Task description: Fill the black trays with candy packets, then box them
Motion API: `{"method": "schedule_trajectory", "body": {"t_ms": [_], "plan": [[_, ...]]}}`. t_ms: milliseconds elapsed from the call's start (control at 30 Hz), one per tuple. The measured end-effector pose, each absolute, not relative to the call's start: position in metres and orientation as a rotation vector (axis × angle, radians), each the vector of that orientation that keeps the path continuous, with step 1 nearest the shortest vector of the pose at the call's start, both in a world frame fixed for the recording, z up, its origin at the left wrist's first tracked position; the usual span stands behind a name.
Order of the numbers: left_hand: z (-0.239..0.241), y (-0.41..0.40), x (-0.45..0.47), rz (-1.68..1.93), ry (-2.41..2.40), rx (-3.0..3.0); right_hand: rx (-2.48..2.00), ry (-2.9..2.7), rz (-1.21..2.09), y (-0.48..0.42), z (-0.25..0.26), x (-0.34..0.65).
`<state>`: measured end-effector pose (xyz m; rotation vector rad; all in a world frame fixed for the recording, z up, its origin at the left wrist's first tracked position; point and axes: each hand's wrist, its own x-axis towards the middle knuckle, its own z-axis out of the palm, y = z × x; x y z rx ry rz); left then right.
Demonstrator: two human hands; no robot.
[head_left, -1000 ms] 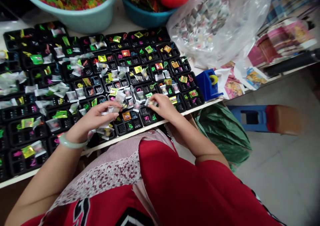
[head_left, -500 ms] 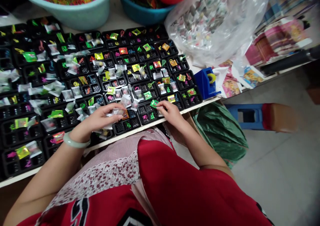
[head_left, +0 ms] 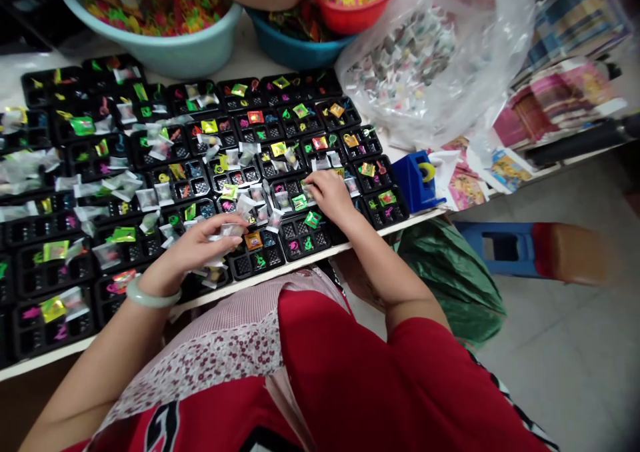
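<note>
Small clear-and-white sachets (head_left: pixel 233 229) sit between the thumb and fingers of my left hand (head_left: pixel 197 244), which hovers over the front trays. Just right of it, an orange packet (head_left: pixel 253 241) lies in a black compartment tray (head_left: pixel 243 265). My right hand (head_left: pixel 331 194) reaches over a tray in the second row, its fingertips drawn together beside a green packet (head_left: pixel 299 202). Whatever those fingertips hold is too small and hidden to name. In the front tray below lies another green packet (head_left: pixel 313 219), with pink and green plastic trinkets (head_left: pixel 307 243).
Rows of filled black trays cover the table. Behind stand a pale blue basin (head_left: pixel 200 55), a darker blue basin (head_left: pixel 295 52) and a red bowl (head_left: pixel 360 19). A clear bag of sachets (head_left: pixel 400 72), a blue tape dispenser (head_left: pixel 413 182) and printed cards (head_left: pixel 510 165) are at right.
My right hand has moved from the green packet in the front tray to the tray behind it; that packet stays in the front tray. My left hand still holds sachets. The view has shifted slightly.
</note>
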<state>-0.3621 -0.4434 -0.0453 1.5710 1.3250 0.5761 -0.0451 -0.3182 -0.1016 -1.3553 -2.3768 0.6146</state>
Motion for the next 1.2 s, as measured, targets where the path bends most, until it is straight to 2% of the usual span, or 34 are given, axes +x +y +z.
{"method": "schedule_trajectory", "body": {"t_ms": [200, 533, 833, 1067, 1200], "plan": [[-0.048, -0.443, -0.365, 0.596, 1.319, 1.553, -1.132, -2.732, 0.619, -0.333, -0.088, -0.043], [-0.045, -0.445, -0.364, 0.630, 1.316, 1.480, -0.985, -2.797, 0.637, -0.329, -0.090, -0.039], [-0.051, -0.448, -0.369, 0.650, 1.325, 1.485, -1.167, -2.582, 0.471, -0.316, -0.097, -0.062], [-0.046, -0.460, -0.376, 0.708, 1.356, 1.467, -1.123, -2.625, 0.506, -0.364, -0.092, -0.073], [-0.045, -0.463, -0.374, 0.741, 1.354, 1.467, -1.282, -2.649, 0.459, -0.380, -0.092, -0.093]]}}
